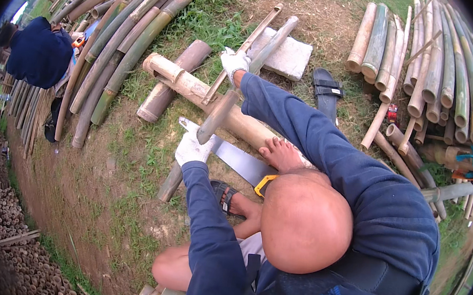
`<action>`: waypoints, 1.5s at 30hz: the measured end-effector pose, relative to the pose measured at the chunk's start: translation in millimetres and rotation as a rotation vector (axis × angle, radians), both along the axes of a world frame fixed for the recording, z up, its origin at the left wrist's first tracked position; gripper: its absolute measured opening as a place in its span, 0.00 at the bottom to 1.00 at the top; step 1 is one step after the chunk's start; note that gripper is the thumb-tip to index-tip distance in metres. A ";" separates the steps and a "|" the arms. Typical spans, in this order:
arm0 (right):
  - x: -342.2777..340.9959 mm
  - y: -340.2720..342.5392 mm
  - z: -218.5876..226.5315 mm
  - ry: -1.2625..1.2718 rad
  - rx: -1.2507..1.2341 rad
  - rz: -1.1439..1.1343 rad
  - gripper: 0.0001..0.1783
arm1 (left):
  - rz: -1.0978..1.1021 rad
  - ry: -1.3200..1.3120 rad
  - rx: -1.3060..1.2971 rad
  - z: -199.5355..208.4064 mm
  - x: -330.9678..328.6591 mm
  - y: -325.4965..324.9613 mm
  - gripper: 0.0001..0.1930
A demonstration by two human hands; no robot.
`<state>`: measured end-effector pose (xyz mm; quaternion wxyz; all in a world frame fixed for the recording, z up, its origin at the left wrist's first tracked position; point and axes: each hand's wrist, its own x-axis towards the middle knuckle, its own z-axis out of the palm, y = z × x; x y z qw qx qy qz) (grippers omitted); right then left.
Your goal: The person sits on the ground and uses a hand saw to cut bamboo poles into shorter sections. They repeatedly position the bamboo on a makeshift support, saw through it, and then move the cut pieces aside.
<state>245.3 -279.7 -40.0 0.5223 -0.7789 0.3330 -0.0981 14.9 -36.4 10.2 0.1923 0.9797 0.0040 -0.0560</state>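
Observation:
My right hand (234, 64), in a white glove, is closed around a long split bamboo strip (255, 36). The strip slants down to a thick bamboo pole (196, 88) lying crosswise in front of me. My left hand (192, 148), also gloved, is closed at the near end of a short round stick (218, 117) that crosses above the pole. Its fingers are partly hidden. Below this hand lies a handsaw (241, 160) with a yellow-edged handle; the glove covers part of its blade. My bare right foot (283, 154) presses on the pole.
A brown bamboo section (157, 102) lies under the pole's far-left end. Beyond my right hand are a pale stone block (292, 58) and a black sandal (328, 91). Bamboo stacks stand at left (135, 39) and right (446, 71). Another person (39, 52) bends down at far left.

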 end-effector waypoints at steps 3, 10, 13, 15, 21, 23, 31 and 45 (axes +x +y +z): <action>49.6 -7.9 -33.6 0.129 0.050 -0.159 0.47 | -0.041 0.003 0.028 -4.9 1.5 3.9 0.34; 73.2 -33.3 -58.7 -0.056 0.924 -0.044 0.15 | -0.027 -0.039 -0.041 -12.5 2.1 9.7 0.33; 40.6 -48.0 -33.6 -0.234 1.256 -0.046 0.11 | -0.025 -0.028 -0.029 -13.4 3.1 10.6 0.34; 4.9 -70.3 -13.8 -0.322 1.463 0.172 0.10 | -0.035 -0.027 -0.017 -12.3 4.8 10.7 0.34; -73.9 -102.5 16.6 -0.519 1.319 -0.015 0.13 | -0.019 0.053 0.026 -2.6 7.4 5.6 0.35; -82.6 -102.9 22.8 -0.585 1.398 0.023 0.14 | -0.016 0.044 0.038 -2.5 7.0 3.5 0.35; -81.9 -73.7 22.7 -0.400 1.386 -0.239 0.25 | -0.023 0.032 0.077 -11.4 6.3 3.9 0.37; -70.0 -87.5 -0.7 -0.568 1.477 -0.018 0.15 | -0.026 0.050 0.088 -6.2 6.8 2.8 0.37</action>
